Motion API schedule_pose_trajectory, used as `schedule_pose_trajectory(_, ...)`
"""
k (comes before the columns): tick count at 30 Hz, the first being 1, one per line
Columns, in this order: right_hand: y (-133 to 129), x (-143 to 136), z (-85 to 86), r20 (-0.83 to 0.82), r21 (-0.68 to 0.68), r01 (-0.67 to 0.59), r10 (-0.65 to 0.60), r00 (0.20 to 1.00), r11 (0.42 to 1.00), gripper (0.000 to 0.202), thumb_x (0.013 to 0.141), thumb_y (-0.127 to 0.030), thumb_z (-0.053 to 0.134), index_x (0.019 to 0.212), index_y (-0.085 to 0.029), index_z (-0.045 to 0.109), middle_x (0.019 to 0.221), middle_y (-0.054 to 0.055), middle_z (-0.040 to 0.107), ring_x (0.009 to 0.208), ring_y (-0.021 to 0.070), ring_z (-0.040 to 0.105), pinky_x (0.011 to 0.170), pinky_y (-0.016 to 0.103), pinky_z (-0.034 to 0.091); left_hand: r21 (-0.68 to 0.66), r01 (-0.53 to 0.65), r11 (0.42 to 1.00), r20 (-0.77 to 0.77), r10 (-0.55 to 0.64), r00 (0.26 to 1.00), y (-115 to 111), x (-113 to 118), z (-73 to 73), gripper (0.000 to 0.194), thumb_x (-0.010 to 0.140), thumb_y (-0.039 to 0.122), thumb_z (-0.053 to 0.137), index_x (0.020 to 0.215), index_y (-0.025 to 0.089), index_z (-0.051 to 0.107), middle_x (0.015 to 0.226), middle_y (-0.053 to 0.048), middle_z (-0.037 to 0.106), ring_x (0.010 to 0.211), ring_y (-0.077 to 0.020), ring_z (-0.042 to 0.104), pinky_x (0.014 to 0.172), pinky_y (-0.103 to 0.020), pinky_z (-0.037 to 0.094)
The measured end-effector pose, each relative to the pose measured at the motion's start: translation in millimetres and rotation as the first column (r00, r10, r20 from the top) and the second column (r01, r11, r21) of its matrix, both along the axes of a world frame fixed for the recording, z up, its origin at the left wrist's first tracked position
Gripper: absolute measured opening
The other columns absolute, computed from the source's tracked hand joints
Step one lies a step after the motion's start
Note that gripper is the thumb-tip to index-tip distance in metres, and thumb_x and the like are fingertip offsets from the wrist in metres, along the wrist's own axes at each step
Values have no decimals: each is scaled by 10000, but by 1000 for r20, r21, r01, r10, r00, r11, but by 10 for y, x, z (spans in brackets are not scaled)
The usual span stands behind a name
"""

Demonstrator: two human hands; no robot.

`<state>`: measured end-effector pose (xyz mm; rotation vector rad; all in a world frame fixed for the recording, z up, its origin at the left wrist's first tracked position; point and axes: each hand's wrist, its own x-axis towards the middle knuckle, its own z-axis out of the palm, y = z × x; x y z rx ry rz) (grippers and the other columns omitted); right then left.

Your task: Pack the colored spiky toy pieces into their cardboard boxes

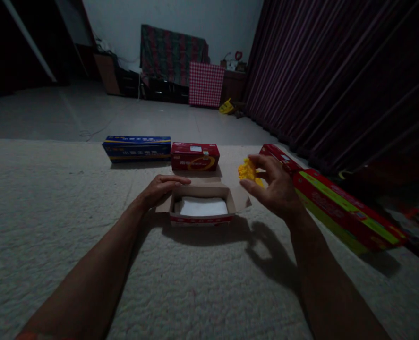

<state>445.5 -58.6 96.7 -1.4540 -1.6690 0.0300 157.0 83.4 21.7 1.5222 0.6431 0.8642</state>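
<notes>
An uncovered cardboard box (199,220) stands on the pale textured cover before me, its flaps folded outward. White folded paper or cloth (204,207) lies inside it. My left hand (160,188) rests at the box's rear left corner, fingers stretched along the back flap; its thumb is not clear. To the right of the box and above the cover, my right hand (273,184) pinches a small, lumpy yellow object (246,173) between thumb and fingers. Its exact kind is hard to make out in the dim light.
Behind the uncovered box stand a long blue box (138,150) and a red box (195,158). On the right lie another red box (278,156) and a large red and yellow-green box (347,208). A dark purple curtain (322,71) hangs beyond them.
</notes>
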Motion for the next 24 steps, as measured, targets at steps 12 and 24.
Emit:
schedule_pose_trajectory(12, 329, -840, 30, 215, -552, -332, 515, 830, 765, 202, 790, -322, 748, 954, -207, 721, 874, 7, 703, 741, 151, 584, 689, 273, 420, -27, 44, 999, 31, -43, 999, 16, 16, -40, 201, 702, 319, 750, 835, 194, 835, 992, -116, 805, 1014, -290, 701, 987, -458, 476)
schedule_pose_trajectory(24, 404, -972, -190, 224, -604, -259, 473, 852, 753, 184, 761, -311, 766, 894, -197, 711, 815, 10, 693, 665, 134, 557, 591, 255, 339, -39, 75, 996, 25, -74, 997, 29, 32, -44, 205, 692, 297, 739, 844, 197, 834, 966, -98, 810, 985, -276, 712, 988, -442, 474)
